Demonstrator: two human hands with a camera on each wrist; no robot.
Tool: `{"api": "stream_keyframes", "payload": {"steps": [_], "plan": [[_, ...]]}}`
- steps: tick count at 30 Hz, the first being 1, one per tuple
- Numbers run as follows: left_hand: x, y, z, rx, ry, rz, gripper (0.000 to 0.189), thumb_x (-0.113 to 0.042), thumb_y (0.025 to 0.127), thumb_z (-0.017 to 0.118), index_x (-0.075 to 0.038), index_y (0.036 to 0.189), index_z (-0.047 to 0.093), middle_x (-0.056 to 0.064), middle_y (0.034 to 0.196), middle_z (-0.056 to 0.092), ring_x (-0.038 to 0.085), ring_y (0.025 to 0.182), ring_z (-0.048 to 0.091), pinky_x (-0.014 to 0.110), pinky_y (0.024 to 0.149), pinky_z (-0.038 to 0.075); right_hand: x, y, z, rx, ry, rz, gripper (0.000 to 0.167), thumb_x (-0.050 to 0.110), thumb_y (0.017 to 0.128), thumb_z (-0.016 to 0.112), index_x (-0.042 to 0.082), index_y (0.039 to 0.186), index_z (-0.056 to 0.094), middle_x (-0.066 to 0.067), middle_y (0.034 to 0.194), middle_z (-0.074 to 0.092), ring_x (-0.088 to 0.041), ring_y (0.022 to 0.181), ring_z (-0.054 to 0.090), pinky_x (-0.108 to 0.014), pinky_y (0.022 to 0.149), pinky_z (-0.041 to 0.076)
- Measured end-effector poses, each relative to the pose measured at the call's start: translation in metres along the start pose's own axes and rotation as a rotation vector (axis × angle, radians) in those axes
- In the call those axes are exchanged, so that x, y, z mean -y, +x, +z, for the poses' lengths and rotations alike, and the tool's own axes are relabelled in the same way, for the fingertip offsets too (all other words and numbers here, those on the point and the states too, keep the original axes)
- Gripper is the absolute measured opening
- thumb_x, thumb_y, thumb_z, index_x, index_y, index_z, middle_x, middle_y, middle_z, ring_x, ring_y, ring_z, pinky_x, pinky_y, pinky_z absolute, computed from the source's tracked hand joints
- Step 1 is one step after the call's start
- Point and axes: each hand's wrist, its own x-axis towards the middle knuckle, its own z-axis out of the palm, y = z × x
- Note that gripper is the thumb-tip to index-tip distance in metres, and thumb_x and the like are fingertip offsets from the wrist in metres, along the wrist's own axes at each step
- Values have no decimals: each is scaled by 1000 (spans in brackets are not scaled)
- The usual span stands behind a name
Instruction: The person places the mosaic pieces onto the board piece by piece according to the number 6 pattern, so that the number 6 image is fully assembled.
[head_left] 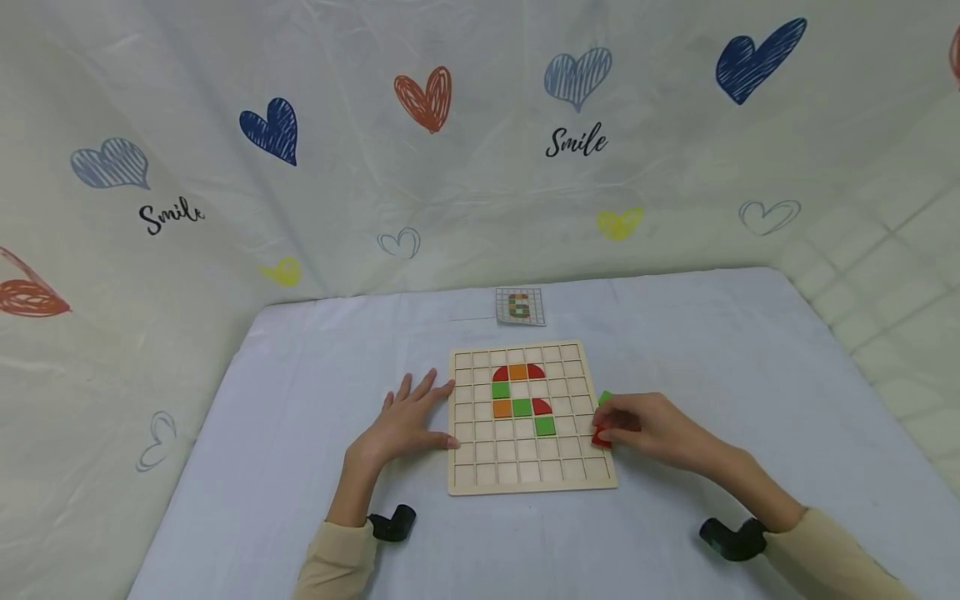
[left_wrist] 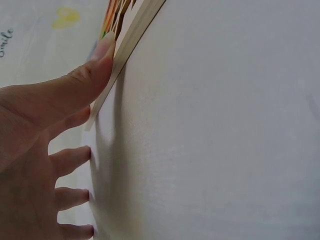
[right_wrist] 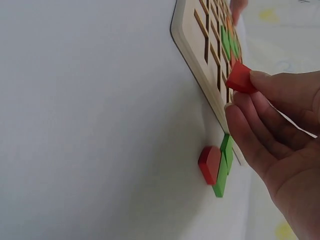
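Observation:
A square wooden grid board (head_left: 532, 489) lies on the cloth-covered table. Set in its cells are several coloured pieces, among them an orange square (head_left: 517, 372), a green square (head_left: 545, 427) and a red rounded piece (head_left: 542, 407). My left hand (head_left: 397, 429) has its fingers spread, thumb and index finger touching the board's left edge. Over the right edge, my right hand (head_left: 652, 429) pinches a red piece (right_wrist: 240, 78) between thumb and fingers. Below that hand in the right wrist view, a red rounded piece (right_wrist: 210, 164) lies against green pieces (right_wrist: 220, 176) beside the board.
A small card (head_left: 520, 307) printed with a coloured grid pattern lies behind the board. Behind the table hangs a pale curtain (head_left: 480, 183) with hearts and writing. Black wrist devices (head_left: 733, 540) sit at both sleeve cuffs.

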Motion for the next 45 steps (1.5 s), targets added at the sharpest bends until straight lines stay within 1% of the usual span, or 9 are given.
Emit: {"api": "stream_keyframes", "payload": {"steps": [4, 9, 16, 19, 23, 28, 34, 39, 45], "plan": [[-1, 1, 0, 0, 5, 0, 94, -46, 80, 86, -24, 160, 40, 9, 173, 19, 47, 158, 2, 72, 122, 9, 3, 5, 4, 12, 13, 0, 16, 2, 90, 76, 10, 104, 73, 5, 97, 73, -4, 84, 64, -21, 78, 59], [-1, 2, 0, 1, 5, -2, 94, -46, 80, 86, -24, 160, 40, 9, 173, 18, 47, 158, 2, 72, 122, 9, 5, 10, 10, 17, 29, -12, 15, 2, 90, 76, 10, 102, 73, 6, 95, 73, -4, 82, 64, -21, 77, 59], [-1, 4, 1, 1, 12, 1, 94, -46, 80, 86, -25, 160, 40, 8, 173, 18, 47, 158, 2, 73, 121, 9, 9, 16, 18, 15, 46, 17, 10, 9, 91, 77, 15, 97, 72, 10, 90, 72, -3, 80, 63, -21, 75, 58], [0, 4, 1, 2, 18, 2, 95, -46, 80, 86, -25, 160, 40, 8, 173, 18, 47, 158, 2, 73, 121, 9, 11, 17, 21, 14, 63, 24, 9, 10, 92, 77, 15, 96, 72, 8, 90, 73, -4, 79, 64, -21, 75, 58], [0, 4, 2, 0, 13, 1, 95, -47, 80, 86, -25, 160, 40, 8, 173, 18, 47, 158, 2, 73, 122, 9, 13, 19, 24, 20, 86, 14, 6, 10, 93, 76, 14, 96, 72, 5, 90, 74, -3, 80, 65, -21, 75, 59], [1, 3, 3, -1, 4, 3, 95, -47, 80, 86, -25, 160, 41, 8, 173, 18, 47, 158, 2, 72, 122, 8, 15, 21, 30, 35, 113, 17, 6, 7, 92, 75, 12, 95, 73, 5, 88, 74, -2, 77, 65, -21, 72, 58], [3, 3, 4, -2, 3, 1, 95, -48, 80, 86, -25, 160, 40, 7, 173, 18, 47, 158, 1, 72, 122, 8, 20, 24, 37, 51, 168, 41, 4, 5, 92, 75, 8, 94, 73, 1, 86, 75, -7, 75, 67, -21, 70, 59], [3, 3, 4, -3, -1, -3, 95, -47, 80, 86, -24, 160, 41, 8, 173, 18, 47, 158, 1, 72, 122, 8, 23, 27, 42, 45, 164, 58, 4, 5, 92, 74, 6, 96, 73, 0, 86, 74, -9, 72, 69, -21, 68, 59], [4, 1, 4, -1, -2, -9, 95, -48, 80, 86, -27, 160, 40, 6, 173, 17, 46, 159, 0, 71, 123, 7, 24, 28, 44, 38, 120, 51, 9, 5, 90, 76, 6, 99, 74, 3, 85, 73, -6, 71, 66, -20, 69, 58]]}}
